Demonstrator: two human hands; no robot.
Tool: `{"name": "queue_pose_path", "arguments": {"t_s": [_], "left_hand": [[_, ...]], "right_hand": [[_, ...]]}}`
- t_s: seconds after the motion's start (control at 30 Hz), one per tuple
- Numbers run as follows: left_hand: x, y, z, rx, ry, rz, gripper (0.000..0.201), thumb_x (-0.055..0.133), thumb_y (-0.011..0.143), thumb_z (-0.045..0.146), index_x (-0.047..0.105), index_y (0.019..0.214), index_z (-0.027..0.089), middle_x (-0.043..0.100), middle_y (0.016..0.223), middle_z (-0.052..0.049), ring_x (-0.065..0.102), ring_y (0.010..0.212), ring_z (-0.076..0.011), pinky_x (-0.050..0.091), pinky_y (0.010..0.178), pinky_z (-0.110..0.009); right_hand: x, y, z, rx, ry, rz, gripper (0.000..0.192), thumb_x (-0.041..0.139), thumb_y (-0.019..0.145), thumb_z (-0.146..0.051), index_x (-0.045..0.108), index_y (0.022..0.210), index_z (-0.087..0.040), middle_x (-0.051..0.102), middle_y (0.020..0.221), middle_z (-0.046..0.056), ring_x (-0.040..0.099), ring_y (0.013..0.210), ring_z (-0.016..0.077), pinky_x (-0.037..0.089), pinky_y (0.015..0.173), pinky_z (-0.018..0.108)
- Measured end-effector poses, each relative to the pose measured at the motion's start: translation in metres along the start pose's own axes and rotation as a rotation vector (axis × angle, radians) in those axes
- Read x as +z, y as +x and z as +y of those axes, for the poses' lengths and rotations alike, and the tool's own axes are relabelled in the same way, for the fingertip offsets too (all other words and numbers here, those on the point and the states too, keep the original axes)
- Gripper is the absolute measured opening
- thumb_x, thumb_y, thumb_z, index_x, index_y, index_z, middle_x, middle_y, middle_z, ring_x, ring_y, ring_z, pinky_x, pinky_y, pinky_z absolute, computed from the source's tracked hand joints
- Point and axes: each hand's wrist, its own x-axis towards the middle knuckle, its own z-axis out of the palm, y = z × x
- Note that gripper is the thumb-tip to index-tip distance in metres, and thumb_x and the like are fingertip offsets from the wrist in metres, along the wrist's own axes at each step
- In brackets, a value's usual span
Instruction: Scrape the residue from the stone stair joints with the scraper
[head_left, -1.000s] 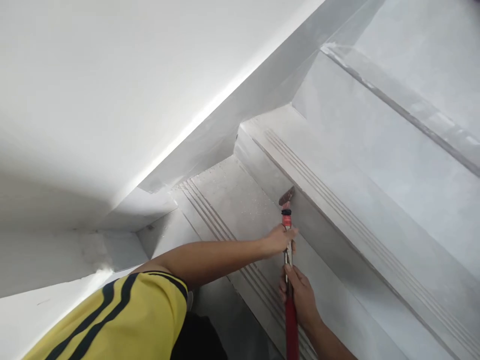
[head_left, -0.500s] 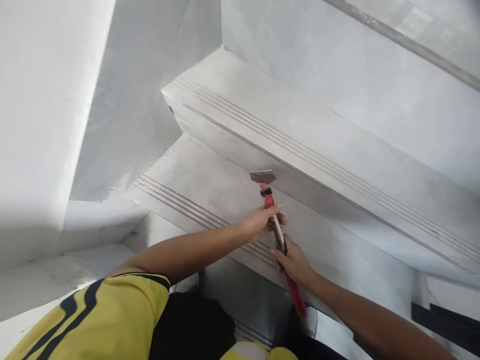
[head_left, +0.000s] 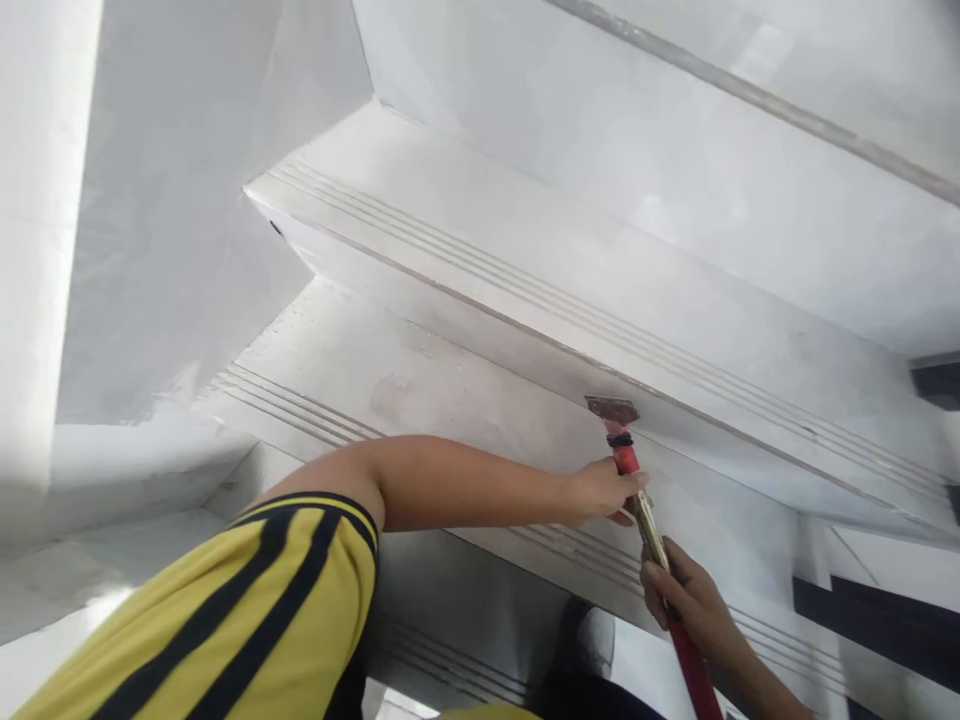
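Note:
I hold a long red-handled scraper (head_left: 637, 495) with both hands. My left hand (head_left: 600, 490) grips it high up, just below the black collar and the rusty metal blade (head_left: 613, 410). My right hand (head_left: 686, 595) grips the shaft lower down, where the metal part meets the red handle. The blade rests against the foot of the riser (head_left: 480, 310), where it meets the pale grey stair tread (head_left: 390, 385). My left arm in a yellow sleeve with black stripes (head_left: 247, 600) reaches across the lower frame.
Grey tiled steps with grooved nosing strips (head_left: 525, 290) rise up and to the right. A white wall (head_left: 45, 250) and grey skirting (head_left: 187, 220) stand on the left. A dark opening (head_left: 877, 620) shows at the lower right. My shoe tip (head_left: 592, 640) sits on the step below.
The scraper and both hands have shifted to the right along the base of the riser. The view has turned further right, showing more of the steps.

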Motion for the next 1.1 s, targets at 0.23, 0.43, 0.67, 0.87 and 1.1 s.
{"name": "queue_pose_path", "arguments": {"t_s": [0.23, 0.43, 0.67, 0.87, 1.1], "left_hand": [[0.033, 0.028, -0.027, 0.184, -0.119, 0.150, 0.017, 0.040, 0.088, 0.032, 0.040, 0.083, 0.016, 0.058, 0.070, -0.004, 0.052, 0.056, -0.0101, 0.044, 0.060, -0.024], [0.013, 0.014, -0.015, 0.349, -0.312, 0.209, 0.034, 0.050, 0.079, 0.049, 0.036, 0.084, 0.019, 0.054, 0.065, 0.000, 0.053, 0.053, -0.0122, 0.043, 0.051, -0.023], [-0.012, 0.004, -0.002, 0.541, -0.383, 0.314, 0.037, 0.054, 0.076, 0.050, 0.036, 0.084, 0.019, 0.053, 0.062, 0.002, 0.052, 0.050, -0.0116, 0.044, 0.049, -0.023], [0.036, 0.023, -0.017, 0.425, -0.260, 0.157, 0.030, 0.049, 0.079, 0.045, 0.035, 0.082, 0.018, 0.055, 0.058, 0.000, 0.050, 0.046, -0.0106, 0.040, 0.045, -0.021], [-0.004, -0.002, 0.010, 0.482, -0.408, 0.304, 0.025, 0.049, 0.079, 0.040, 0.035, 0.081, 0.019, 0.052, 0.057, 0.002, 0.052, 0.047, -0.0123, 0.043, 0.046, -0.023]], "right_hand": [[-0.021, -0.005, -0.005, 0.056, 0.208, 0.008, 0.031, 0.053, 0.086, -0.047, 0.045, 0.086, -0.017, 0.046, 0.055, -0.004, 0.041, 0.038, 0.0073, 0.022, 0.041, 0.022], [0.003, 0.009, -0.056, 0.085, 0.175, -0.033, 0.034, 0.056, 0.083, -0.049, 0.046, 0.079, -0.017, 0.048, 0.055, -0.004, 0.045, 0.038, 0.0080, 0.029, 0.041, 0.022], [0.016, 0.032, -0.079, 0.083, 0.159, -0.104, 0.034, 0.060, 0.080, -0.048, 0.047, 0.078, -0.017, 0.050, 0.056, -0.004, 0.044, 0.038, 0.0074, 0.027, 0.039, 0.021], [-0.024, -0.009, -0.054, 0.108, 0.177, 0.013, 0.032, 0.058, 0.083, -0.047, 0.049, 0.083, -0.016, 0.048, 0.056, -0.003, 0.043, 0.039, 0.0068, 0.026, 0.040, 0.021], [0.015, 0.021, -0.093, 0.119, 0.140, -0.068, 0.035, 0.061, 0.079, -0.049, 0.048, 0.078, -0.017, 0.049, 0.054, -0.003, 0.045, 0.038, 0.0080, 0.030, 0.039, 0.021]]}}
